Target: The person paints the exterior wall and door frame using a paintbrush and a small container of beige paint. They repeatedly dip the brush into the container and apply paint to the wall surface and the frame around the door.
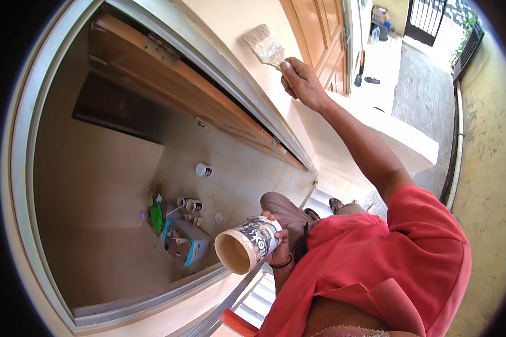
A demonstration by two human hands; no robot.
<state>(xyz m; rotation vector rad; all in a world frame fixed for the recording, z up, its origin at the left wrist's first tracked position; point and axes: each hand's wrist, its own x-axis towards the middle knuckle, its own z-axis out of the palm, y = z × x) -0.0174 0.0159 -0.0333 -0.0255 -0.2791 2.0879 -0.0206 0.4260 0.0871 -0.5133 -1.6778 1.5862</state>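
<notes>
We see a wide paintbrush (pixel 267 50) in the right hand (pixel 303 84), its handle pinched between thumb and curled fingers, its caked bristles ahead and to the left of that hand, against or just off a cream wall (pixel 216 19); we cannot tell which. The brush's long axis slants in line with the forearm, bristles leading away from us. Most of the handle is hidden in the grip, one orange bit showing below.

Nearer our body, the left hand (pixel 280 238) clasps a paint can (pixel 258 238), its open mouth pointing left of that hand, its base toward the palm. The can covers part of the hand, and we cannot make out how much paint it holds. Beyond the left hand, small items on a dim floor (pixel 242 180) blur together.
</notes>
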